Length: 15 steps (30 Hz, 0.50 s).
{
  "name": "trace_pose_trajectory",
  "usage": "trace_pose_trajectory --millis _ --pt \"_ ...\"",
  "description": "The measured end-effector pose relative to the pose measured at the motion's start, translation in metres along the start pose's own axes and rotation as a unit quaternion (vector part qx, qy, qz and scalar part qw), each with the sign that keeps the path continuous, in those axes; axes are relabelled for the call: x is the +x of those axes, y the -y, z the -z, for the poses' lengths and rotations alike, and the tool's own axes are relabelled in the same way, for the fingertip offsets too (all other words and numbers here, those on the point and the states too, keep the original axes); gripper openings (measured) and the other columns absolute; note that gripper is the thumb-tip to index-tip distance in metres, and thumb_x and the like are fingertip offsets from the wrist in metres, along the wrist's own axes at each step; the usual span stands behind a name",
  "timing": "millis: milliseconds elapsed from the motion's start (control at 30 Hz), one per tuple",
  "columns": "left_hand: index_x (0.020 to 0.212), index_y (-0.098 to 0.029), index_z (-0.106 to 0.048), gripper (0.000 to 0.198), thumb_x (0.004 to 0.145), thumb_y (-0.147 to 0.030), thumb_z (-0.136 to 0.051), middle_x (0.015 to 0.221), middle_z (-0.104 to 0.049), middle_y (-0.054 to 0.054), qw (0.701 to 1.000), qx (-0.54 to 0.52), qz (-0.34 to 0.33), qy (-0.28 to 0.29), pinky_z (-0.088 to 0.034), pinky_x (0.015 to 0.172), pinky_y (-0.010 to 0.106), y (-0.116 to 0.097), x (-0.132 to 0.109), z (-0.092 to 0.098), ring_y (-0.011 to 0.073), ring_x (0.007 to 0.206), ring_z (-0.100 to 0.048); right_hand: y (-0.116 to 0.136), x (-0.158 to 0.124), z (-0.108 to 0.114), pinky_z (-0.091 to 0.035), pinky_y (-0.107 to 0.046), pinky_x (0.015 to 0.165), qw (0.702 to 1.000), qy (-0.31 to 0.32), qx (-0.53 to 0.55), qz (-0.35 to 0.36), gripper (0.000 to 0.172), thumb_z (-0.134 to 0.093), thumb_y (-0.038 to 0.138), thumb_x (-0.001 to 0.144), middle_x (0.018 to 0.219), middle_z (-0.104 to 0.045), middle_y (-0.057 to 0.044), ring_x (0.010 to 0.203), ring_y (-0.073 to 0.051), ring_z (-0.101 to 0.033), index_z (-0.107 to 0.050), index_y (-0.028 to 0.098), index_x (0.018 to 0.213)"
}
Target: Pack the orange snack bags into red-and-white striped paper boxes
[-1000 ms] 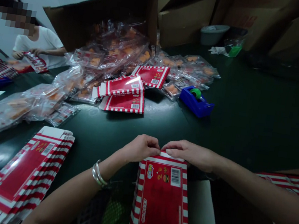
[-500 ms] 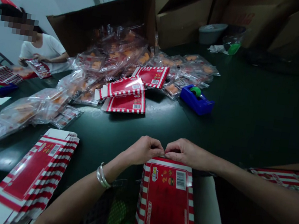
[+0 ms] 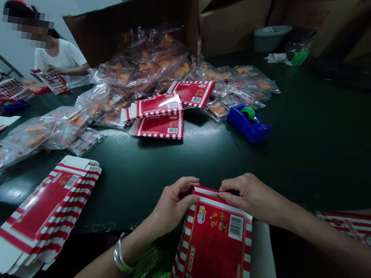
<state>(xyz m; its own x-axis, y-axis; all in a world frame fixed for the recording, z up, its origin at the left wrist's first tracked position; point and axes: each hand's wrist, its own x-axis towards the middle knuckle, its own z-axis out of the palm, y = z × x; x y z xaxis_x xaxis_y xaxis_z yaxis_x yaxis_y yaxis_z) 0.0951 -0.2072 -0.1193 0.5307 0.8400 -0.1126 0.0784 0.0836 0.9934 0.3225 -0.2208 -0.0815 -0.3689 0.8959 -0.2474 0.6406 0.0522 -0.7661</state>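
Observation:
A red cardboard box (image 3: 214,259) with red-and-white striped edges lies on my lap, its printed face with a barcode turned up. At its far end, my left hand (image 3: 176,200) pinches the left corner of the top flap between thumb and fingers. My right hand (image 3: 246,197) grips the same flap edge farther right, thumb and fingers closed on it. A strip of the flap shows between the two hands. Left of me, a stack of flattened striped boxes (image 3: 44,211) lies at the table's near edge.
A blue tape dispenser (image 3: 248,123) with green tape stands beyond my hands. Further back, clear bags (image 3: 162,63) of orange pieces spill from a large carton (image 3: 133,20). Several red boxes (image 3: 159,126) lie before them. Another person (image 3: 60,62) works at the far left.
My hands have moved apart along the box's end, the left lower and the right farther right. The flap edge now shows between them. The view has shifted slightly.

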Motion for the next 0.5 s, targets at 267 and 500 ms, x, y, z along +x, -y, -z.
trace_pose_trajectory --millis 267,500 --pt "0.096 -0.018 -0.063 0.014 0.084 -0.024 -0.059 0.094 -0.069 0.003 0.996 0.089 -0.008 0.004 -0.048 0.074 0.025 0.005 0.009 0.003 0.0151 0.084 -0.061 0.007 0.003 0.004 -0.04 -0.028 0.052 0.999 0.015 -0.047 -0.012 0.03 -0.053 0.036 0.084 0.067 -0.069 -0.006 0.059 -0.017 -0.06 -0.069 0.019 0.066" --pt "0.084 -0.016 -0.062 0.012 0.081 -0.028 -0.063 0.101 -0.068 0.007 1.0 0.018 0.025 0.001 -0.049 0.079 0.029 0.006 0.013 0.017 0.0183 0.094 -0.062 -0.015 -0.021 0.009 -0.053 -0.032 0.072 0.967 0.005 0.239 -0.085 0.044 -0.059 0.054 0.078 0.09 -0.073 -0.008 0.084 -0.023 -0.067 -0.071 0.015 0.093"
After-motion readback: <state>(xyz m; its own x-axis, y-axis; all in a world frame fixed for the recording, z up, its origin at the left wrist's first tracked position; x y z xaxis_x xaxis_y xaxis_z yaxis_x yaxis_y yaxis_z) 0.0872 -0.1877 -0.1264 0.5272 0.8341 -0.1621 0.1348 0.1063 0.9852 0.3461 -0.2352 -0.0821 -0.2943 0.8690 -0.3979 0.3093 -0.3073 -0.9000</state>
